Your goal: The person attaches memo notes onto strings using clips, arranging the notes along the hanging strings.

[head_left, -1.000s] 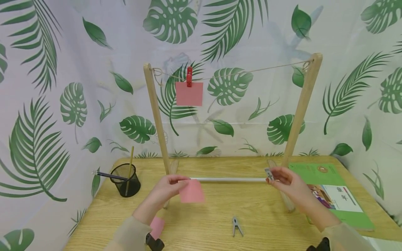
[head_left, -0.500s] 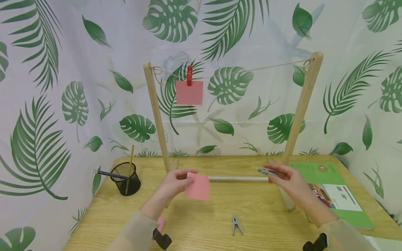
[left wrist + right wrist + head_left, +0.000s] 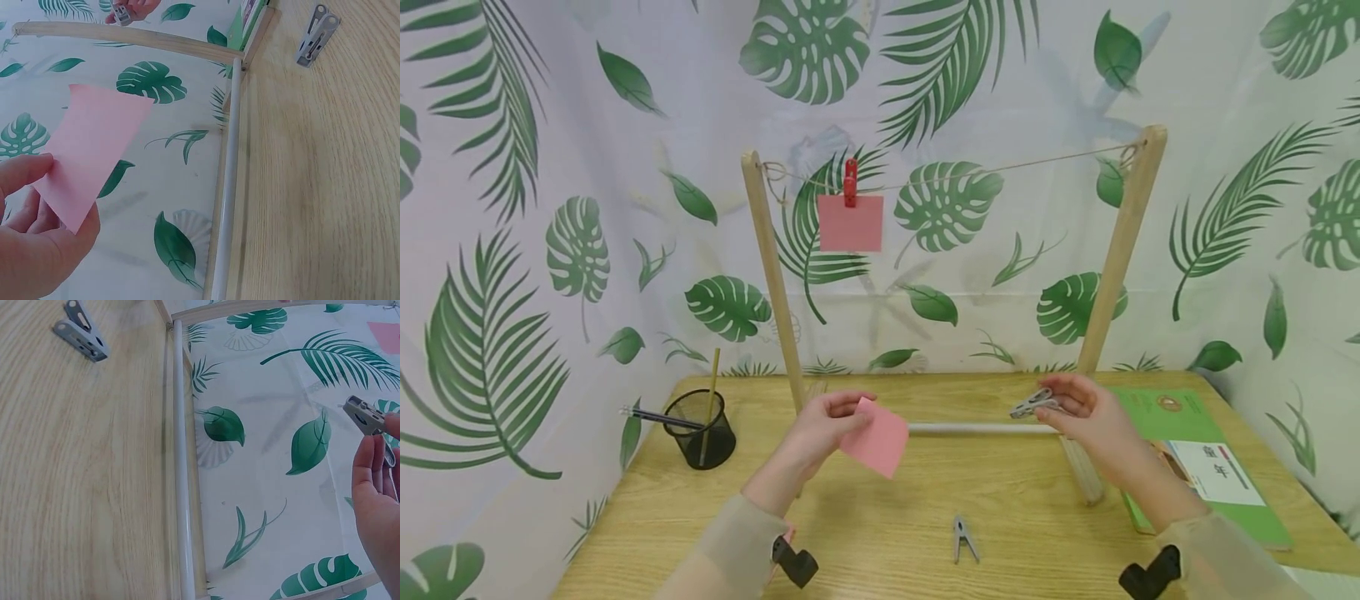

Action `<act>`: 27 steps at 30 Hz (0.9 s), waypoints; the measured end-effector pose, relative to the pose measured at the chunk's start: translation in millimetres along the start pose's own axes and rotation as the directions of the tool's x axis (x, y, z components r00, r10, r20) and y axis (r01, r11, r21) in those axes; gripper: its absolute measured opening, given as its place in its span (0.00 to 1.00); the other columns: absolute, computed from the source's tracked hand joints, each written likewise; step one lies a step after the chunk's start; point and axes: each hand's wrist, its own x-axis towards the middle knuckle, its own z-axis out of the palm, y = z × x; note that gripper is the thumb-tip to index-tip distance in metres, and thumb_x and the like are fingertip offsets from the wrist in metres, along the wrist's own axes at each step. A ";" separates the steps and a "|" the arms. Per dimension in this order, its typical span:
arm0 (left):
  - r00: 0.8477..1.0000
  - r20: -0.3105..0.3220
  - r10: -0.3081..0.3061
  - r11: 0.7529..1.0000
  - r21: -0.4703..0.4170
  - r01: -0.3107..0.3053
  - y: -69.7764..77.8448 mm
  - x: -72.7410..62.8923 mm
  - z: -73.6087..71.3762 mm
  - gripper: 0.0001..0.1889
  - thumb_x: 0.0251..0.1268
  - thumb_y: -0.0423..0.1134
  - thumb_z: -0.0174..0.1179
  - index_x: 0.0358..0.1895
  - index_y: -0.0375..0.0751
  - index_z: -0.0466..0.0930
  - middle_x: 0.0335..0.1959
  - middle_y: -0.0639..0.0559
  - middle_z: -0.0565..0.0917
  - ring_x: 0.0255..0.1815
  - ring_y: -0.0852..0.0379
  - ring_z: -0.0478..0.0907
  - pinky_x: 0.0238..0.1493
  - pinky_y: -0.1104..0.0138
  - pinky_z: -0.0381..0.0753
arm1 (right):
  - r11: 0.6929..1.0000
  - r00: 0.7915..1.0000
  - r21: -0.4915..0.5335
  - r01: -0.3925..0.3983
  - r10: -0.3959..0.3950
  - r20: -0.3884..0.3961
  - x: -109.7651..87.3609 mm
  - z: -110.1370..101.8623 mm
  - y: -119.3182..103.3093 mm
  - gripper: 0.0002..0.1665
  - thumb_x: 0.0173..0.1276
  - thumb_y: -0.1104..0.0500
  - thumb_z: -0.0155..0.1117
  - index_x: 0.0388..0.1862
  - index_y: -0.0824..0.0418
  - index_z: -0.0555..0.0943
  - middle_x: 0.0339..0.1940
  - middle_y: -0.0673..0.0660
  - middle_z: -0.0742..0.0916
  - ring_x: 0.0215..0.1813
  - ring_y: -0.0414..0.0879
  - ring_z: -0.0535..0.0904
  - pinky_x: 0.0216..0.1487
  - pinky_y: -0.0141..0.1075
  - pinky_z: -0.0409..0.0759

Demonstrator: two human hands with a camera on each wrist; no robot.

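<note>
My left hand [image 3: 835, 421] pinches a pink paper square [image 3: 877, 442] by one corner, above the table left of the middle; in the left wrist view the paper [image 3: 100, 144] curves slightly. On the right, my right hand [image 3: 1086, 412] holds a grey clothespin [image 3: 1032, 403] between thumb and fingers, its nose end pointing left. A second grey clothespin [image 3: 963, 539] lies on the table between the arms. Behind, a string [image 3: 1022, 167] spans two wooden posts, and a red clothespin [image 3: 850, 183] hangs another pink paper [image 3: 852, 223] from it.
A white rod [image 3: 977, 428] joins the wooden posts [image 3: 1120, 258] low down. A black mesh pen cup [image 3: 709, 433] with pencils stands at the left. Green books [image 3: 1240, 517] lie at the right. More pink paper [image 3: 788, 533] shows beside the left sleeve.
My left hand has moved up and right with the paper, which now tilts. My right hand has risen slightly, and its clothespin has turned from upright to pointing left.
</note>
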 end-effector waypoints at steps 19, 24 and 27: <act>0.992 -0.117 0.052 0.996 -0.063 -0.060 9.6 4.9 13.0 0.14 0.66 0.29 0.62 0.52 0.27 0.81 0.36 0.54 0.88 0.38 0.63 0.82 0.38 0.73 0.80 | 0.995 0.996 -0.052 0.082 -0.081 0.027 7.3 1.6 -16.7 0.23 0.70 0.67 0.63 0.62 0.54 0.77 0.47 0.42 0.86 0.48 0.34 0.85 0.47 0.27 0.83; 0.992 -0.116 0.056 0.996 -0.069 -0.064 14.2 5.9 15.7 0.14 0.66 0.28 0.62 0.53 0.27 0.80 0.38 0.52 0.88 0.38 0.63 0.82 0.40 0.71 0.82 | 0.997 0.998 -0.047 0.054 -0.052 0.041 8.9 2.6 -23.2 0.23 0.70 0.65 0.64 0.63 0.58 0.77 0.45 0.43 0.89 0.48 0.34 0.86 0.49 0.26 0.83; 0.991 -0.115 0.064 0.996 -0.061 -0.071 19.7 5.6 18.6 0.14 0.66 0.28 0.62 0.54 0.27 0.80 0.40 0.50 0.88 0.40 0.62 0.83 0.42 0.70 0.83 | 0.998 0.999 -0.050 0.033 -0.031 0.042 9.3 4.1 -27.7 0.20 0.69 0.65 0.65 0.59 0.53 0.81 0.44 0.43 0.89 0.48 0.34 0.86 0.48 0.25 0.82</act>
